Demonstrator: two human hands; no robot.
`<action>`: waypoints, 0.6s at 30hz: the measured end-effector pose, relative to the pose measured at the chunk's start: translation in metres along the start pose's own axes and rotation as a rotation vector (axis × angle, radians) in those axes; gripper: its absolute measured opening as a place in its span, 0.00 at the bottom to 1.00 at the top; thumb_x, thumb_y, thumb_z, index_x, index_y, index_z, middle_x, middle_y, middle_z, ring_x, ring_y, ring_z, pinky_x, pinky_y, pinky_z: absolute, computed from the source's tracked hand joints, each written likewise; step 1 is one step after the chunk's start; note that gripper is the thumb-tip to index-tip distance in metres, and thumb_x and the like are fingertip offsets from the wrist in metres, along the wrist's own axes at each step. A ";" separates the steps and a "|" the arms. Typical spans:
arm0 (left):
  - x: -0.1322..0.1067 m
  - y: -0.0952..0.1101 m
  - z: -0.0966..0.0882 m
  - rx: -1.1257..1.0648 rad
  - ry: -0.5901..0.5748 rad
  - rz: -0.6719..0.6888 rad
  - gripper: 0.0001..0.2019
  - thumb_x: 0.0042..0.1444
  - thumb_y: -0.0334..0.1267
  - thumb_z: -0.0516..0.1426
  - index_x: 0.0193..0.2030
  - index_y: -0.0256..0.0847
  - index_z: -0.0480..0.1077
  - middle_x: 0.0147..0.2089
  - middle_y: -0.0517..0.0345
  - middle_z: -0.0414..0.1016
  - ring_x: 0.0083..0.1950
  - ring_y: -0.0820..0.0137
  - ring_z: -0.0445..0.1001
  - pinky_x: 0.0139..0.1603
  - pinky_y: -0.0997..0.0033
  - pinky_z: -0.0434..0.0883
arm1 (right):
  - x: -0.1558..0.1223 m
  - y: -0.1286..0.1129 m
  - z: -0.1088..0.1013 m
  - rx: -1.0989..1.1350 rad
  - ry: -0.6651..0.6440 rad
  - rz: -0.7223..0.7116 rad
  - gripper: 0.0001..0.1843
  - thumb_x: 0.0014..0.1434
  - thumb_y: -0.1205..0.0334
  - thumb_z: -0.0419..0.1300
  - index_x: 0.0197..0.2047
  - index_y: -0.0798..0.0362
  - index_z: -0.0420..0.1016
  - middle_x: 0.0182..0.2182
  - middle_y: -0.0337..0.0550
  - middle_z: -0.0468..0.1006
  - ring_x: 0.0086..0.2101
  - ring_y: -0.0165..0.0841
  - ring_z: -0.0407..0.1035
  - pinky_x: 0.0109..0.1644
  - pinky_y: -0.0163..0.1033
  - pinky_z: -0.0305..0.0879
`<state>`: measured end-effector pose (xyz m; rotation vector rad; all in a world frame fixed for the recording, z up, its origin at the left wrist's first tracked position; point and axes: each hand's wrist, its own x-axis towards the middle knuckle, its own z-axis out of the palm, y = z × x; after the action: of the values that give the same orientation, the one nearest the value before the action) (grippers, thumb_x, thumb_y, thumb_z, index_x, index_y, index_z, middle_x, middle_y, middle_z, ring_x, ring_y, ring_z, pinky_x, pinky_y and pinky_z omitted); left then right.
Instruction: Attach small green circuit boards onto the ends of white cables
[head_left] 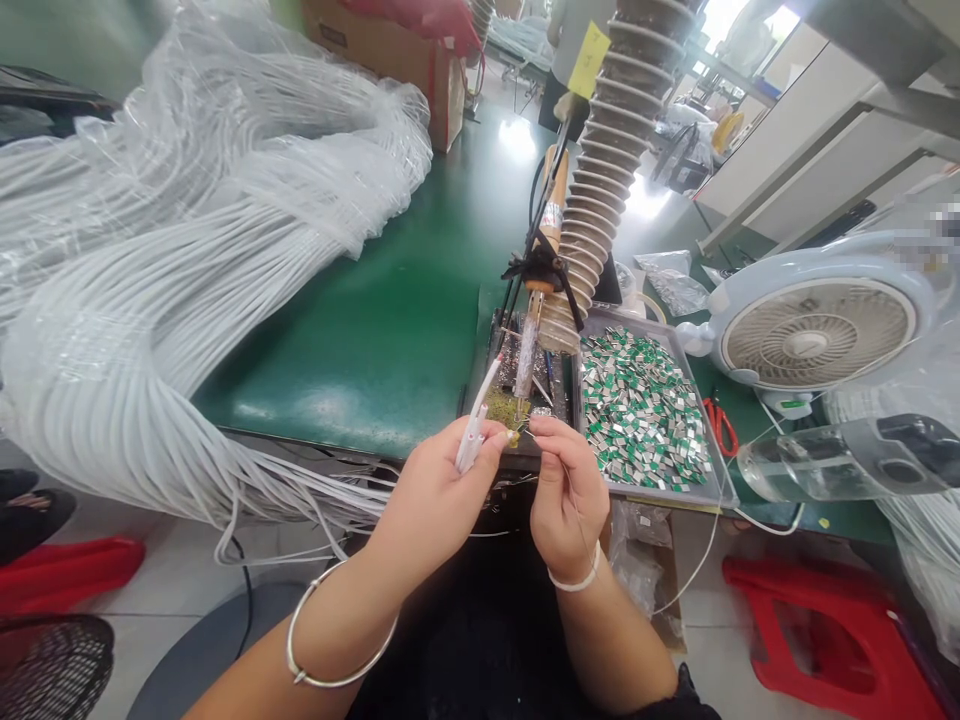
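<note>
My left hand (pixel 442 490) is closed around the end of a white cable (pixel 475 425), whose tip points up toward the soldering iron (pixel 531 345). My right hand (pixel 564 480) is pinched on a thin solder wire (pixel 579 520) that trails down past my wrist; its fingertips meet the cable end close to a small yellowish part at my left thumb. The iron hangs tip-down on a stand (pixel 517 390) just beyond both hands. A silver bangle circles my left wrist.
A big bundle of white cables in clear plastic (pixel 150 280) fills the left of the green bench (pixel 375 330). A tray of small green and silver parts (pixel 645 415) lies to the right, then a white fan (pixel 817 330), red cutters (pixel 721 425), and a ribbed hose (pixel 607 160).
</note>
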<state>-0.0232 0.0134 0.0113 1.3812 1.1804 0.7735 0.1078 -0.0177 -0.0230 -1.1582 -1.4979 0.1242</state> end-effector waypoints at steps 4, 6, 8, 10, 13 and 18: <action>0.003 -0.001 0.000 -0.046 -0.008 -0.030 0.14 0.56 0.49 0.52 0.33 0.40 0.67 0.23 0.66 0.59 0.24 0.74 0.56 0.25 0.75 0.57 | 0.001 0.001 0.000 -0.036 -0.022 -0.007 0.13 0.59 0.75 0.49 0.42 0.52 0.69 0.38 0.46 0.75 0.42 0.34 0.71 0.44 0.46 0.71; 0.004 -0.003 0.001 -0.068 -0.008 -0.035 0.14 0.56 0.49 0.52 0.32 0.40 0.67 0.23 0.66 0.59 0.24 0.75 0.56 0.25 0.75 0.57 | 0.001 0.001 0.000 -0.048 -0.024 -0.014 0.12 0.59 0.74 0.50 0.42 0.51 0.69 0.38 0.45 0.75 0.41 0.34 0.70 0.42 0.44 0.71; 0.005 -0.004 0.001 -0.091 -0.007 -0.029 0.14 0.56 0.49 0.52 0.32 0.40 0.67 0.24 0.66 0.60 0.24 0.75 0.56 0.25 0.76 0.57 | 0.002 0.001 0.000 -0.050 -0.020 -0.021 0.13 0.59 0.74 0.50 0.42 0.51 0.69 0.37 0.45 0.75 0.40 0.33 0.70 0.40 0.43 0.71; 0.005 -0.005 0.001 -0.114 -0.007 -0.027 0.13 0.56 0.49 0.52 0.32 0.40 0.66 0.25 0.65 0.60 0.25 0.76 0.56 0.25 0.76 0.57 | 0.004 0.001 0.001 -0.049 -0.013 -0.032 0.13 0.59 0.75 0.50 0.42 0.51 0.69 0.37 0.44 0.74 0.39 0.33 0.70 0.40 0.42 0.71; 0.005 -0.005 0.001 -0.133 -0.008 -0.031 0.13 0.56 0.48 0.53 0.32 0.40 0.66 0.24 0.65 0.60 0.25 0.76 0.56 0.25 0.77 0.56 | 0.006 0.001 0.003 -0.042 0.004 -0.049 0.14 0.58 0.76 0.51 0.42 0.51 0.69 0.36 0.44 0.74 0.39 0.32 0.69 0.41 0.42 0.70; 0.006 -0.003 0.000 -0.151 -0.011 -0.036 0.13 0.56 0.49 0.53 0.33 0.39 0.67 0.23 0.66 0.59 0.24 0.76 0.56 0.24 0.76 0.56 | 0.006 -0.001 0.004 -0.041 0.013 -0.053 0.14 0.58 0.76 0.51 0.43 0.50 0.70 0.37 0.44 0.74 0.39 0.32 0.69 0.40 0.42 0.70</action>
<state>-0.0219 0.0185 0.0071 1.2351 1.1125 0.8111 0.1049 -0.0113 -0.0196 -1.1492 -1.5249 0.0496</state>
